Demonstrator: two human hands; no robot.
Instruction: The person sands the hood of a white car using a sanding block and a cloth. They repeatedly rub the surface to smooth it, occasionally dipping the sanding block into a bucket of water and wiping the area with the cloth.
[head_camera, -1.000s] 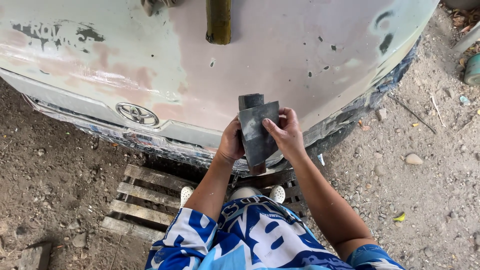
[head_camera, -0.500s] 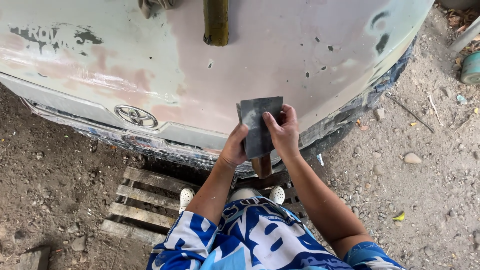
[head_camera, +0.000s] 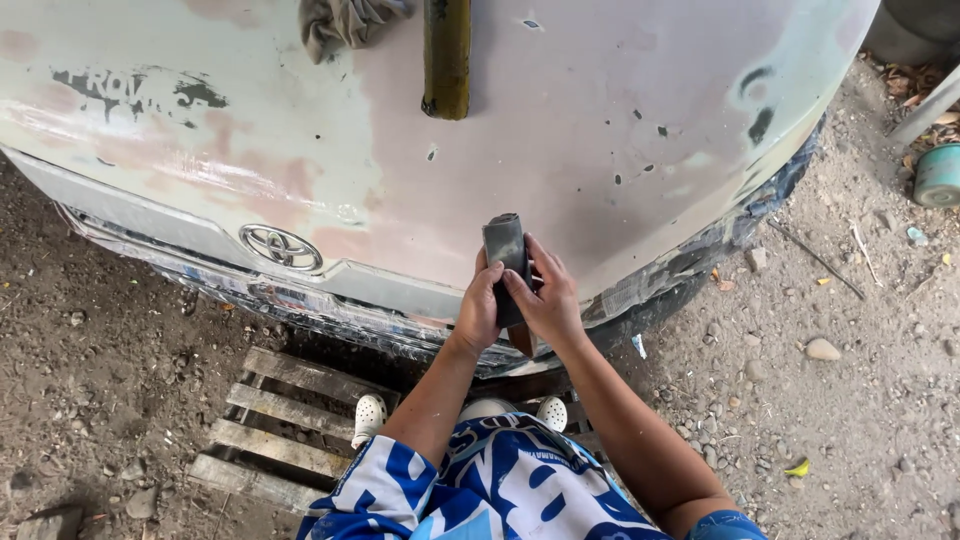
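Both my hands hold a dark grey sheet of sandpaper, folded or wrapped around a small block, just above the front edge of a car hood. My left hand grips its lower left side. My right hand grips the right side, with a finger laid across the sheet. The hood is sanded, pale green and pinkish grey with dark chipped spots. The block under the sheet is mostly hidden.
A yellow-brown prop rod and a grey rag lie on the hood. I stand on a wooden pallet in white shoes on a dirt and gravel floor. A teal can sits at the right edge.
The sandpaper, spread flat and wide between my hands earlier, is now folded narrow around the block. My hands have closed in together on it.
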